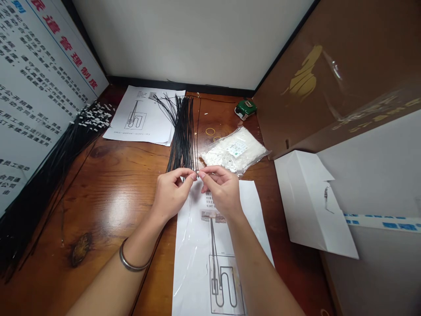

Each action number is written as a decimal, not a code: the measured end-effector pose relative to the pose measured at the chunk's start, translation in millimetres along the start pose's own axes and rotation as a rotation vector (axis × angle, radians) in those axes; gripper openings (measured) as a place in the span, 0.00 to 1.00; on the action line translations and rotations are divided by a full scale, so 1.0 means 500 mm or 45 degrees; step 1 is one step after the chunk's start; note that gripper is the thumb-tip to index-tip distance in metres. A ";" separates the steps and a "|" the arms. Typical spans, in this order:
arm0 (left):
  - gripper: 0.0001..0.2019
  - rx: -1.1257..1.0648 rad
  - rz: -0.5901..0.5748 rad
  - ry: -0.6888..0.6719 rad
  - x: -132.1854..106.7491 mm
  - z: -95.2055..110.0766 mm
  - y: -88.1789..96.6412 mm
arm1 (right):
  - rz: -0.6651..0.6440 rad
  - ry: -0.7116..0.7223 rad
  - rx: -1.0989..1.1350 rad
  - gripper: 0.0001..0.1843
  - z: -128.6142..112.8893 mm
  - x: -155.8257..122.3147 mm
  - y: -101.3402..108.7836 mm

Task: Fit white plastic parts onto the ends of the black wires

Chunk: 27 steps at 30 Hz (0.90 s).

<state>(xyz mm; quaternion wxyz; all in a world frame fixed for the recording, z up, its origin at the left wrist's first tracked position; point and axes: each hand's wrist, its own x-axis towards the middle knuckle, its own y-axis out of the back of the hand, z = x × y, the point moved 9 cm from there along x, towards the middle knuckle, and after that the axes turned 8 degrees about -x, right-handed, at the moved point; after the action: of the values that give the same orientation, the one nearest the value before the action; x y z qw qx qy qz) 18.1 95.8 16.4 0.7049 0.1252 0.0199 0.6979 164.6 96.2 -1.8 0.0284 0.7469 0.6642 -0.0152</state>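
My left hand (174, 191) and my right hand (222, 188) meet at the fingertips above the top of a printed sheet. Both are closed in a pinch. Between them is the end of a thin black wire (198, 131), with a tiny whitish piece (197, 173) at the tips, too small to make out fully. The wire runs away from me along the table. Just beyond my left hand lies a bundle of black wires (183, 131). A clear plastic bag of small white parts (237, 151) sits past my right hand.
Black wires with white ends (94, 116) are heaped at the left against a printed board (39, 66). Diagram sheets lie at the back (115, 131) and under my hands (190, 245). A green tape measure (245, 109) stands by the brown box (329, 79); a folded white card (305, 197) is at right.
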 end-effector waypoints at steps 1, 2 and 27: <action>0.09 0.004 -0.002 -0.003 0.000 0.000 0.000 | 0.010 0.002 0.000 0.08 0.000 -0.001 0.001; 0.09 0.009 -0.005 -0.006 0.000 0.001 -0.001 | 0.023 0.007 -0.002 0.08 -0.002 -0.001 0.002; 0.09 -0.016 0.006 0.030 -0.002 -0.008 0.002 | -0.028 -0.017 -0.011 0.10 0.005 0.003 -0.009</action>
<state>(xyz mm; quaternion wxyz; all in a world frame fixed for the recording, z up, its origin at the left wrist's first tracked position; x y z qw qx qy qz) 16.3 95.3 12.7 0.7038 0.1126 0.0235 0.7011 160.5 98.2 -4.7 0.0358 0.7394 0.6721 -0.0177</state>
